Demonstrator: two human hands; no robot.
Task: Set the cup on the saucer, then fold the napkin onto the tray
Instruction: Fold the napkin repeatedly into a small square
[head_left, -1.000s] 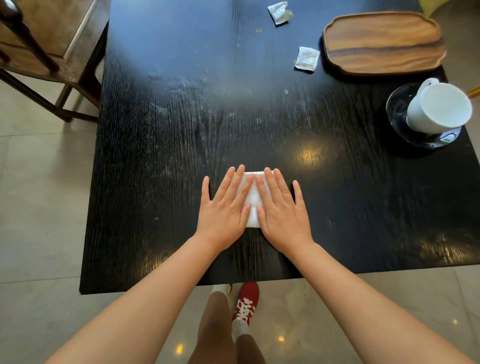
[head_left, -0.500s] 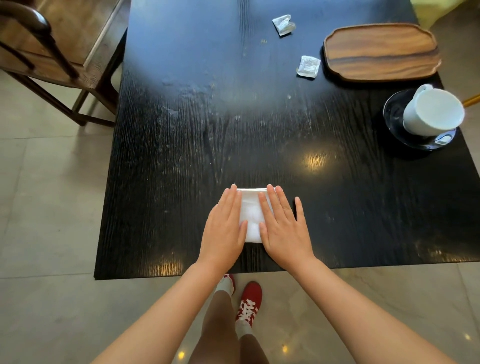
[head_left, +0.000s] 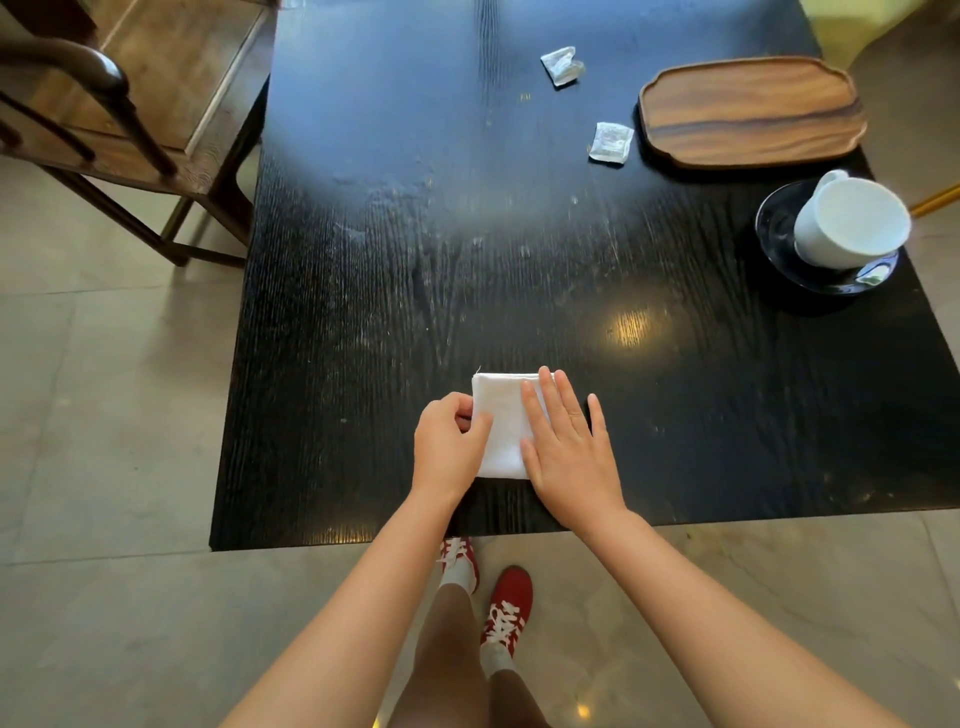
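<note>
1. The bench carried everything; the cup already sat on its saucer.
2. The tray lay far and to the right, well apart from the napkin, nearer the right hand.
3. The folded napkin lay at the near edge, long axis running away from the person.
4. The right hand pressed flat, fingers spread; the left hand pinched the napkin's left edge.

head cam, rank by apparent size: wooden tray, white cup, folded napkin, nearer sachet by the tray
1. wooden tray, clearly largest.
2. white cup and folded napkin: look alike. The napkin is partly covered by the left hand and right hand and lies nearer the camera, so no ranking.
3. sachet, smallest.
</note>
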